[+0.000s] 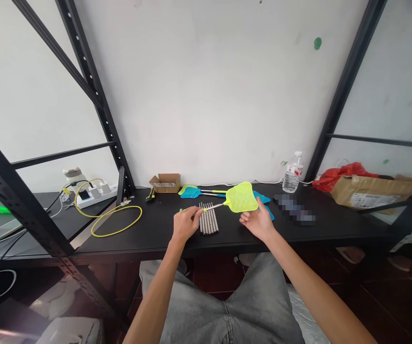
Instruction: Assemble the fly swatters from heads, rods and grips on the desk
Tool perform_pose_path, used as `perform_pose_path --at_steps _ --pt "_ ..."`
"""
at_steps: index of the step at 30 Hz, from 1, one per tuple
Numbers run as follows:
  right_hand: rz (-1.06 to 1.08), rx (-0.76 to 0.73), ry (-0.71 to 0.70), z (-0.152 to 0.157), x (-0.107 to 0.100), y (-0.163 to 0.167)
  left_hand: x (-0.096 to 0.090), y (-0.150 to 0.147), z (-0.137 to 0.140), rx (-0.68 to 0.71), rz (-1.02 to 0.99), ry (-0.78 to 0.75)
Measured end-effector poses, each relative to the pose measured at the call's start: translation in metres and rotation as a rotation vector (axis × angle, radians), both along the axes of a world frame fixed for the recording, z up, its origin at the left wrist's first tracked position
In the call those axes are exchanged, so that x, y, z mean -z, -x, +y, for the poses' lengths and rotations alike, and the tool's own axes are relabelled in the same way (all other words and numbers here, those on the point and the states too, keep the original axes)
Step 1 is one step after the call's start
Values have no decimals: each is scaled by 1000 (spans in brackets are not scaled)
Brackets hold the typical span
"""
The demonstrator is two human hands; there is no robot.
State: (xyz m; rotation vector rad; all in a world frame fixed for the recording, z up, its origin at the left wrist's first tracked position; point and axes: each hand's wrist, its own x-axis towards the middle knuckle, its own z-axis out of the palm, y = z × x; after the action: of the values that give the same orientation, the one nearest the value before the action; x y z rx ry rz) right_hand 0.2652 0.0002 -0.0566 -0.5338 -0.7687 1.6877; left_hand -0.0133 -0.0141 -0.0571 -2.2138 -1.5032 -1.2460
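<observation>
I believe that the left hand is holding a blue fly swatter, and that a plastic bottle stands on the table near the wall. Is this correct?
Not quite: the head view shows that the fly swatter in the left hand is yellow-green, not blue. The plastic bottle does stand on the table near the wall.

The yellow-green swatter [242, 197] pairs a perforated plastic head with a smooth, shiny metal shaft [216, 206]. The rods [209, 220] look metallic with a soft sheen. The worktop [163, 239] is matt; the small box [167, 184] is cardboard, the bottle [291, 179] clear glossy plastic, the trousers [198, 296] cloth.
</observation>
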Motion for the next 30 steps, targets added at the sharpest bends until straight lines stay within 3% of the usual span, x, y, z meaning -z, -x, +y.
perform_pose_path --at_steps 6,10,15,18,21,24,30 --pt "-199 63 -102 0 0 2 1 3 2 -78 2 -25" --pt "-210 76 -132 2 4 4 -1 2 1 -94 -11 -22" --pt "-410 26 -285 -4 7 12 -4 5 1 -226 -154 -5" --pt "-420 57 -303 -8 6 15 -4 9 3 -249 -252 -3" --pt "-411 85 -311 -9 5 15 -4 12 6 -179 -385 34" --pt "-417 88 -311 -9 7 14 -7 13 12 -24 -630 122" --pt "-398 85 -299 -7 9 13 -38 -10 34 272 -1110 428"
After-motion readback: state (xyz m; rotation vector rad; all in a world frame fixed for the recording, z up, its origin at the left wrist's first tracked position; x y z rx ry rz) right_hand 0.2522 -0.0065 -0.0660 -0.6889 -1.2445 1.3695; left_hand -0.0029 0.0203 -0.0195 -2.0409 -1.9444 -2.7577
